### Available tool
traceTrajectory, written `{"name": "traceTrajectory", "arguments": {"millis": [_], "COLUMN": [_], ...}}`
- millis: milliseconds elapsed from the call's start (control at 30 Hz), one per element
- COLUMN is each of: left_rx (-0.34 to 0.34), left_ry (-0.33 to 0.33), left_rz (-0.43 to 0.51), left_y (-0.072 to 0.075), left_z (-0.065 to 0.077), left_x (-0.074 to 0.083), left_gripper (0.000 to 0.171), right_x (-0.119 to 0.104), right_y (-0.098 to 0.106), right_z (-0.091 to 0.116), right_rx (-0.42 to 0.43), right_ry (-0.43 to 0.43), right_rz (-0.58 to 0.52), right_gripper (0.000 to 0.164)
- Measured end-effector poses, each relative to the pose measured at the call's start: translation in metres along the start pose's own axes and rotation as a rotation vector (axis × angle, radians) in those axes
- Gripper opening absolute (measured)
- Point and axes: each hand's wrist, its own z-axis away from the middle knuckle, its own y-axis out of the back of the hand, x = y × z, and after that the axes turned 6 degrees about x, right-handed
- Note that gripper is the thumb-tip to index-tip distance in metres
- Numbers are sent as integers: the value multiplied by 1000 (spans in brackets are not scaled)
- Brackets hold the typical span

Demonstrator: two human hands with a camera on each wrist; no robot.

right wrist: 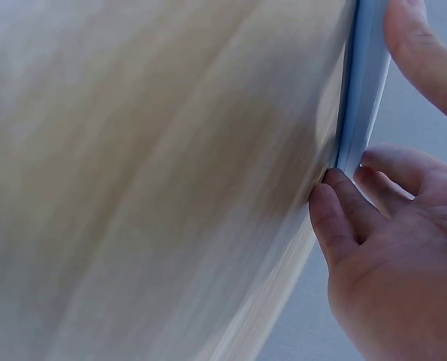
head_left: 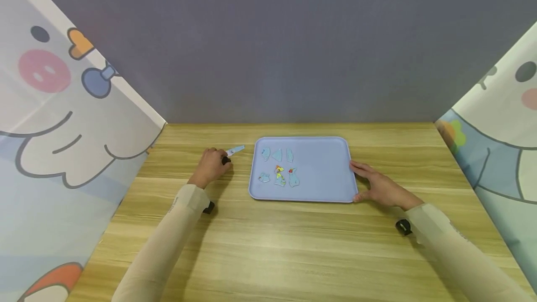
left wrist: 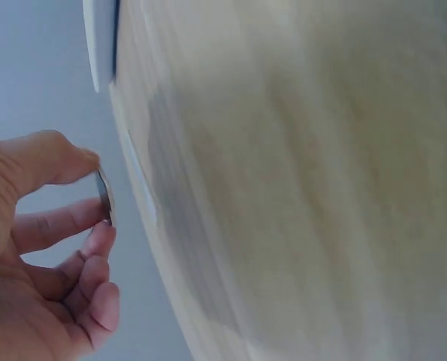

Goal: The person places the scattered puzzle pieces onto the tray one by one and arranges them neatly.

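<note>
My left hand (head_left: 213, 166) is left of the tray, its thumb and fingertips pinching a thin flat piece (left wrist: 105, 197) with a dark face, held edge-on above the table. Just beyond those fingers, a narrow pale blue and white piece (head_left: 236, 150) lies on the wood. The light blue tray (head_left: 323, 169) carries several irregular pale blue pieces on its left side, in two rows. Among them, one piece (head_left: 279, 176) has yellow and orange print and another (head_left: 293, 178) a red mark. Extended fingers of my right hand (head_left: 379, 188) touch the tray's right rim, with the thumb at its near corner.
The wood-grain table (head_left: 277, 250) runs back to a plain grey panel (head_left: 268, 50). Cartoon-printed panels stand on the left (head_left: 84, 153) and right (head_left: 503, 153) sides.
</note>
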Motion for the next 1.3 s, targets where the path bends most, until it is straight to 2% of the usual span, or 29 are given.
{"name": "traceTrajectory", "arguments": {"millis": [67, 167, 367, 600, 933, 1133, 1300], "left_rx": [47, 90, 115, 118, 124, 118, 101], "left_ry": [-42, -64, -79, -96, -153, -236, -323], "left_rz": [-3, 22, 81, 120, 181, 222, 200], "left_y": [1, 4, 5, 7, 9, 6, 1], "left_z": [-1, -2, -3, -5, -13, -20, -25], "left_x": [4, 11, 21, 35, 68, 89, 106], "left_gripper": [29, 27, 25, 28, 15, 14, 16], "right_x": [0, 0, 2, 2, 1, 1, 4], "right_y": [0, 0, -1, -1, -1, -1, -1], "right_z": [0, 0, 1, 0, 1, 2, 1], "right_rx": [0, 1, 3, 7, 12, 10, 13], "right_ry": [-1, -3, -4, 6, 16, 18, 21], "right_rz": [3, 6, -2, 1, 5, 8, 12], "right_gripper": [102, 102, 103, 102, 101, 101, 101]}}
